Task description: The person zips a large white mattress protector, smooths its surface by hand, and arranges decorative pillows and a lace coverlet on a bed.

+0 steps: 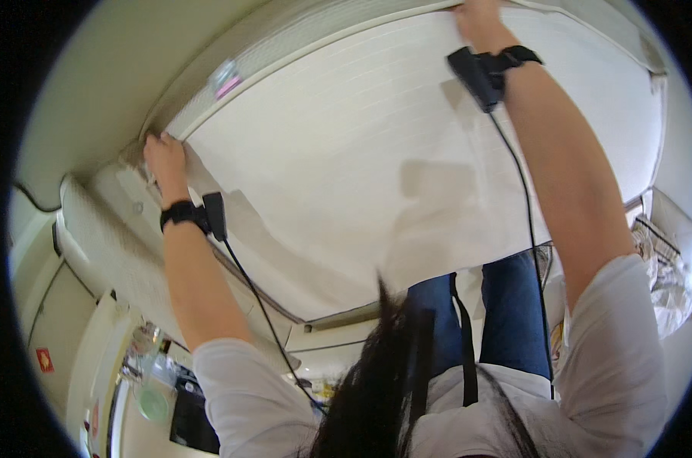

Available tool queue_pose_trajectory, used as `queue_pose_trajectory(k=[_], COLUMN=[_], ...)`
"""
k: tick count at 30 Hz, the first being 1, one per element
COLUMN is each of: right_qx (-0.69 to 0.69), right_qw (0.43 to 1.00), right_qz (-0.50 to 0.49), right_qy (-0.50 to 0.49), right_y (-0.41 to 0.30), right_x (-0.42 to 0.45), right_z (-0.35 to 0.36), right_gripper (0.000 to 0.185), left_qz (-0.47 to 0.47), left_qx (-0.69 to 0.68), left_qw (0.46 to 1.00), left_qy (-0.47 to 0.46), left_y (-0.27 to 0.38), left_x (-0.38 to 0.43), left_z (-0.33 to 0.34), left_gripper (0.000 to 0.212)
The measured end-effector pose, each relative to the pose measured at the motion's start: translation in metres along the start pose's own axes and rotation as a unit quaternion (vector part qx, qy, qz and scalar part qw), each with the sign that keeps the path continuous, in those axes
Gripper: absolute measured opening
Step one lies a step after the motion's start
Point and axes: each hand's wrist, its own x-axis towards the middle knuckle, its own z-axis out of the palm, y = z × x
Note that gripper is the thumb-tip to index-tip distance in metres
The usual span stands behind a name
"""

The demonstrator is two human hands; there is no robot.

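A broad white sheet or mat (pixel 323 143) with faint lines spreads before me, its far side bordered by pale piping (pixel 277 66). At the sheet's far left corner is my left hand (pixel 167 163), fingers bent against the edge; whether they pinch the fabric is unclear. My right hand (pixel 480 26) reaches the far edge right of the middle, its fingertips cut off by the top of the picture. Each wrist wears a black strap with a small black device, and a cable runs back from each. My shadow falls across the sheet.
A pale padded wall (pixel 102 103) curves close beside my left hand. Beyond the piping lies a small pink and clear item (pixel 227 80). Lower left are a green round object (pixel 151 402) and a black flat object (pixel 194 415). Plastic bags (pixel 669 297) hang or lie at the right.
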Motion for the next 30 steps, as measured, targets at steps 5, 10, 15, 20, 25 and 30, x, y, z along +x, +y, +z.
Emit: queue_pose_trajectory(k=[5,10,15,20,25,30], right_qx=[0.273,0.370,-0.298,-0.580,-0.578,-0.551], right_qw=[0.957,0.914,0.940,0.784,0.786,0.789], right_qz=[0.093,0.158,-0.133,-0.119,-0.132,-0.157], right_qy=[-0.013,-0.053,0.101,0.185,0.173,0.223], right_y=[0.009,-0.035,-0.011,0.039,0.065,0.074], right_x=[0.030,-0.020,-0.028,-0.026,-0.004,0.040], right_z=[-0.021,-0.038,-0.204,-0.350,-0.426,-0.508], right_gripper=[0.037,0.034,0.027,0.045,0.051,0.052], left_qz=[0.289,0.240,0.227,0.408,0.471,0.476], left_qx=[-0.185,-0.058,-0.080,-0.100,-0.078,-0.104], left_qw=[0.921,0.956,0.958,0.901,0.871,0.867], left_qy=[0.185,0.160,0.157,0.106,0.113,0.099], left_y=[0.225,0.311,0.355,0.477,0.620,0.732], left_x=[-0.091,-0.124,-0.137,-0.184,-0.245,-0.280], left_z=[0.013,0.025,0.020,0.026,0.041,0.049], left_gripper=[0.051,0.053,0.054,0.055,0.057,0.056])
